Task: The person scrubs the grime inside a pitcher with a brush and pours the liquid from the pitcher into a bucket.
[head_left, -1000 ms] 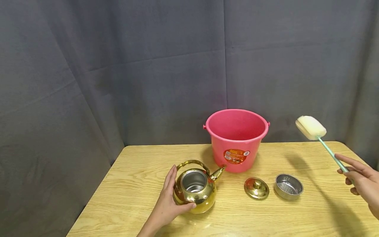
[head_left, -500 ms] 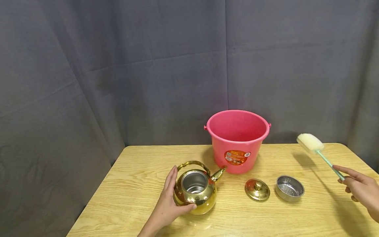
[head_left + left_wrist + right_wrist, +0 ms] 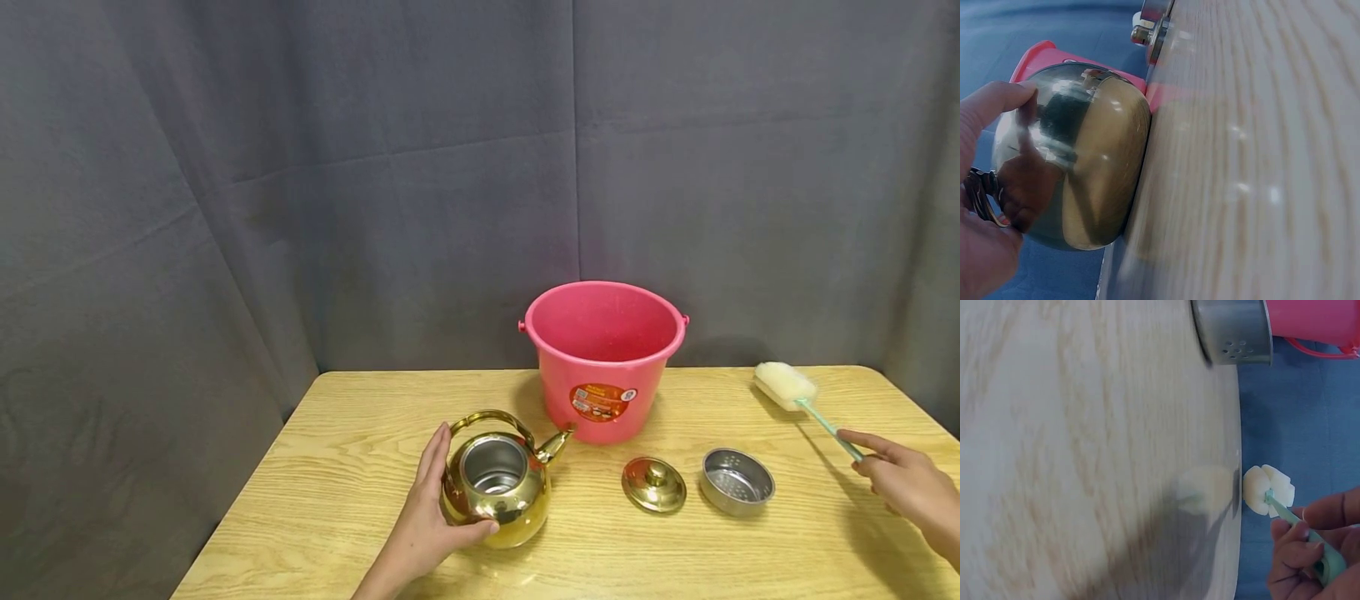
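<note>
Gray curtain (image 3: 375,208) backs wood-grain worktop (image 3: 352,450). Left hand (image 3: 431,517) clamped on uncovered gold kettle (image 3: 501,506), near left. Right hand (image 3: 903,483) grips sponge brush (image 3: 786,387) at right, held above worktop. Gold lid (image 3: 654,485) and perforated steel cup (image 3: 735,502) sit between; pink bucket (image 3: 557,383) far, right of kettle.

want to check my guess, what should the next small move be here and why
Probably lower the sponge brush onto the table: the right hand has brought it down over the last second, yet in the right wrist view it appears just short of touching, while the left hand holds the open kettle.
</note>
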`<action>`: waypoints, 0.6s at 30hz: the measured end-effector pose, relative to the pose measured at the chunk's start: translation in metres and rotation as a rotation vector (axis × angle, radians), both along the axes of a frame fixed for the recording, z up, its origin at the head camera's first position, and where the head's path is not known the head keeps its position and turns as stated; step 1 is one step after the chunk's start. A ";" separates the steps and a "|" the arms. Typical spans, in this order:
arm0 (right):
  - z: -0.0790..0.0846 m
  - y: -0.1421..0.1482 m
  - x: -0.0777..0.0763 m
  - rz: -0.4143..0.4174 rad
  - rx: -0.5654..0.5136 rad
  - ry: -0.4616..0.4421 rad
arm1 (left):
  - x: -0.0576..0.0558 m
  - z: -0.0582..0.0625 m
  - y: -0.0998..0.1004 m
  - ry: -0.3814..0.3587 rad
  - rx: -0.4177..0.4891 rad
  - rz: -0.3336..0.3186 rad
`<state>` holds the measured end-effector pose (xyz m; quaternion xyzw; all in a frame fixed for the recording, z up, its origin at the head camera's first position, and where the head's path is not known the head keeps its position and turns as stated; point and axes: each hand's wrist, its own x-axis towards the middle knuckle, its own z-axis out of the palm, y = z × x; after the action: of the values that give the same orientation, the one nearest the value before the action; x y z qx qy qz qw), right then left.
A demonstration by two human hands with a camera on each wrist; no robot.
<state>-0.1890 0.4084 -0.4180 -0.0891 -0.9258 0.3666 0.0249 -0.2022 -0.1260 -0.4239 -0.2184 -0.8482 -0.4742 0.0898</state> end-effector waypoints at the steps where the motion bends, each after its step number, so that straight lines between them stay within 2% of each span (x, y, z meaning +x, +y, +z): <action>1: -0.001 0.001 -0.001 0.001 0.015 -0.001 | 0.000 0.000 0.000 -0.003 0.001 0.002; 6: -0.006 0.007 -0.005 0.004 0.070 0.009 | 0.001 0.000 0.000 -0.006 0.004 0.004; 12: -0.013 0.012 -0.004 0.096 0.117 0.064 | 0.001 0.001 -0.001 -0.005 -0.002 0.009; 15: -0.011 0.014 -0.003 0.131 0.110 0.016 | 0.001 0.002 -0.001 -0.005 -0.005 0.012; 18: -0.008 0.015 -0.004 0.157 0.089 -0.070 | 0.001 0.002 -0.002 -0.009 -0.003 0.011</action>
<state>-0.1929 0.4229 -0.4261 -0.0277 -0.9457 0.3224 -0.0323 -0.2013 -0.1277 -0.4219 -0.2118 -0.8506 -0.4732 0.0881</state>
